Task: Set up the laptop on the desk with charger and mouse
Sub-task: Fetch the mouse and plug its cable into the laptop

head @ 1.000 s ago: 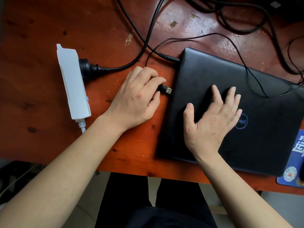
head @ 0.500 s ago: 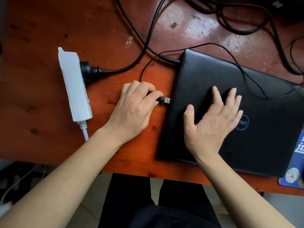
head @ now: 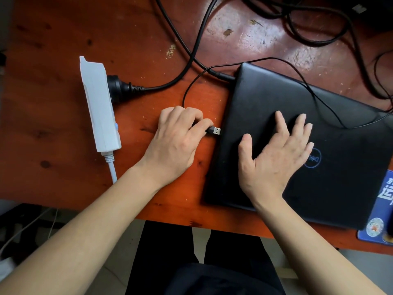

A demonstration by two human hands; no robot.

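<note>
Black and closed, the laptop (head: 350, 188) lies on the desk (head: 53, 103). Just off its left edge the left hand (head: 176, 141) pinches a USB plug (head: 215, 130), metal tip toward it; the right hand (head: 274, 160) lies spread flat on top of it. Hold the plug level, push straight, and brace the laptop.

You've got a matte black laptop (head: 265, 99) with a blue ring logo. Desk (head: 53, 92): orange-red wood, dark knots, pale worn patches upper right. Power strip (head: 95, 99) white. Mains lead (head: 136, 88) black. USB plug (head: 217, 130) silver-tipped. Mat (head: 385, 201) lower right: blue, white lettering.
</note>
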